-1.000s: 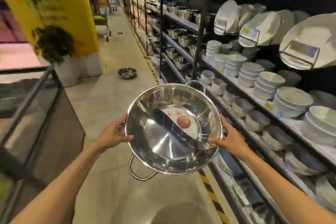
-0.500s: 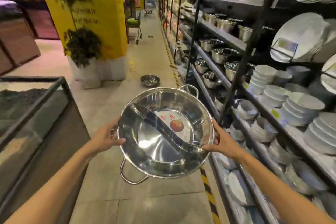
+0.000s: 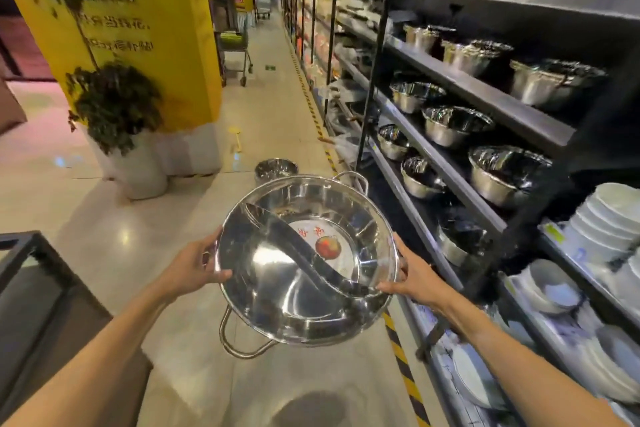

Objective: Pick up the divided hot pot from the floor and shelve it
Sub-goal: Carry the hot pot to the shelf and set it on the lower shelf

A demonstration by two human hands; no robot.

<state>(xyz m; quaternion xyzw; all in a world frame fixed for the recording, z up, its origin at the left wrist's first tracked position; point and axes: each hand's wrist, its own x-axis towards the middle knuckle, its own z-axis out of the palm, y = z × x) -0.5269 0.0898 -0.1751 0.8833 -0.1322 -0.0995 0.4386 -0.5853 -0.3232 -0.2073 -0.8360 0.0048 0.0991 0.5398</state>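
Both arms out front. Left hand [image 3: 194, 270] clamps the left rim of the divided hot pot [image 3: 304, 260], thumb hooked inside; right hand [image 3: 412, 276] clamps the right rim, fingers [image 3: 388, 287] curled over the edge. Pot off the floor, about waist height, mouth tilted toward the camera. Loop handles run near-to-far, S-divider on the diagonal. Steel-bowl shelves [image 3: 450, 163] stand to the right and ahead, so the right hand is nearer; placing probably means a rightward swing. Beyond, a steel bowl [image 3: 276, 168] sits on the floor [image 3: 270, 114].
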